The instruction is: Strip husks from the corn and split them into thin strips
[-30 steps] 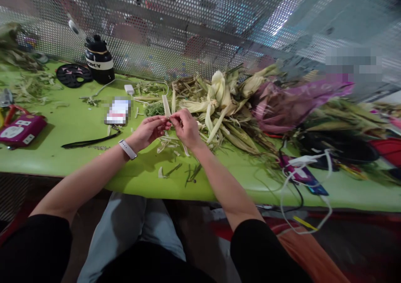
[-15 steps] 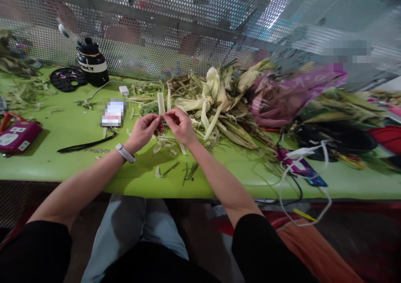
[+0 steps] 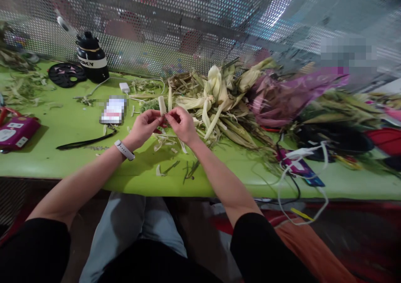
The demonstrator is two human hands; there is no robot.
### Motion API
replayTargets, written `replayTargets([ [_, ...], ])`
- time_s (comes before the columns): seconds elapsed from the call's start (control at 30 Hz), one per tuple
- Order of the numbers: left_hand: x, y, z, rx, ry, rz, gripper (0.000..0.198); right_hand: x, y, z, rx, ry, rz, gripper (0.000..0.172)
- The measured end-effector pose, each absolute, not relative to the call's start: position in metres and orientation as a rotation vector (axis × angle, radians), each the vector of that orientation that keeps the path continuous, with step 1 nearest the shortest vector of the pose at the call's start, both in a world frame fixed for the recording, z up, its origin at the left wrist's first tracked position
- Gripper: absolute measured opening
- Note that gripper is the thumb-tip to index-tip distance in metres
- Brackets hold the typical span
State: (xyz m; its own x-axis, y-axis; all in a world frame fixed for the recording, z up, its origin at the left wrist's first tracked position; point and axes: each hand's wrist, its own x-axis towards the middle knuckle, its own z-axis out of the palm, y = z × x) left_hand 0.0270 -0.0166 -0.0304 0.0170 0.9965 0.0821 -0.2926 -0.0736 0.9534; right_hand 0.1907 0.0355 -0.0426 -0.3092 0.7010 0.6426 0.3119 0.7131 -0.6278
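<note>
Both hands meet above the green table (image 3: 138, 170), fingertips nearly touching. A pale strip of husk (image 3: 162, 106) stands up from between them. My left hand (image 3: 144, 126) is closed at its lower end, thumb against fingers. From the right, my right hand (image 3: 181, 124) pinches at the same spot, and its fingertips hide whatever small part it grips. Short pale husk scraps (image 3: 163, 143) lie under the hands. Just behind and to the right spreads a large heap of corn husks (image 3: 216, 95).
Left of the hands lie a phone (image 3: 113, 109), a black strap (image 3: 84, 144) and a purple box (image 3: 19, 132). A black bottle (image 3: 93, 61) stands at the back. On the right are a purple bag (image 3: 275, 99) and a white cable (image 3: 326, 197).
The pale strip now leans slightly left and shows a little lower between the fingertips. Both hands have stayed in nearly the same place. The view has shifted slightly.
</note>
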Motion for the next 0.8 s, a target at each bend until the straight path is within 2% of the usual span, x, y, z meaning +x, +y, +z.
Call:
replayTargets([
  [0.43, 0.02, -0.015, -0.026, 0.737, 0.706, 1.241, 0.009, 0.201, 0.041, -0.036, -0.527, -2.062, 0.349, 0.026],
  [0.8, 0.024, -0.018, -0.031, 0.8, 0.738, 1.285, 0.005, 0.192, 0.031, -0.04, -0.733, -1.946, 0.433, 0.032],
])
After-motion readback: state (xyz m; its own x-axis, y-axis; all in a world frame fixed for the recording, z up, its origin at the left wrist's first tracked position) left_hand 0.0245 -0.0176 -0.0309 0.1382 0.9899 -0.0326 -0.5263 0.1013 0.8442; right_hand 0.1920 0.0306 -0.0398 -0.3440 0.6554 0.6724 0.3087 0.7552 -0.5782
